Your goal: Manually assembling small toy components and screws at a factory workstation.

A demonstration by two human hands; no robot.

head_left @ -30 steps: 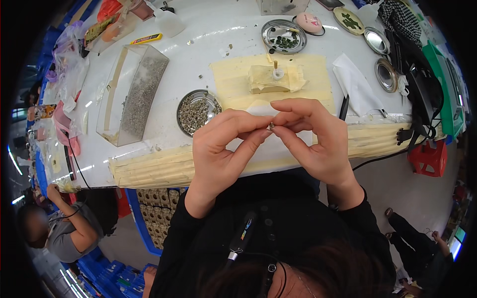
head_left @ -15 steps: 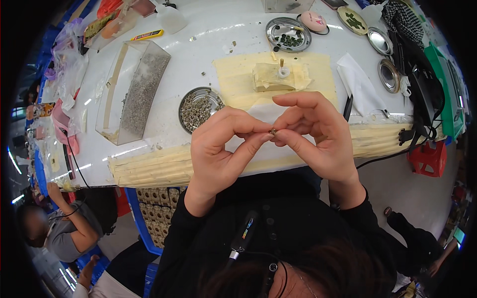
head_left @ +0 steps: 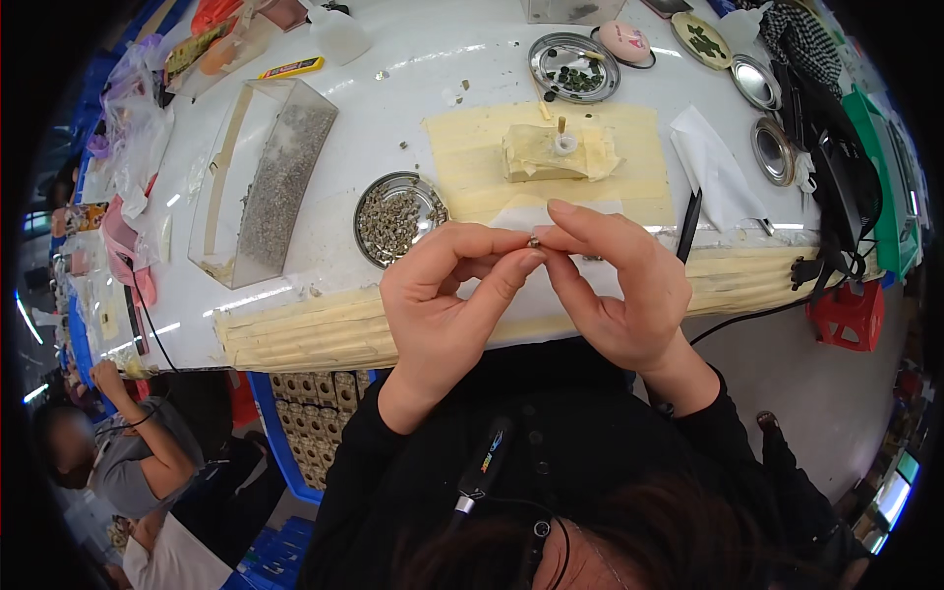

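Observation:
Between the fingertips of both hands is a tiny brownish metal piece (head_left: pixel 533 242), too small to name. My left hand (head_left: pixel 440 295) pinches it with thumb and forefinger. From the other side, the thumb and forefinger of my right hand (head_left: pixel 629 290) close in against it, the other fingers curled. Close to my left knuckles stands a round metal dish (head_left: pixel 426 204) holding many small metal pieces. Past my fingertips sits a block wrapped in yellowish tape (head_left: pixel 521 157), with a white ring and an upright peg (head_left: pixel 561 126) on top.
A clear plastic box (head_left: pixel 221 197) of grey granules stands at left. Behind are a metal plate (head_left: pixel 536 74) with dark green bits and a pink rounded device (head_left: pixel 624 41). A white cloth (head_left: pixel 703 147) and a black pen-like tool (head_left: pixel 690 226) lie at right. Padding (head_left: pixel 295 339) lines the table's front edge.
Both hands have moved slightly away from my body with the tiny piece. My right hand has turned, its forefinger now lower and nearer the piece.

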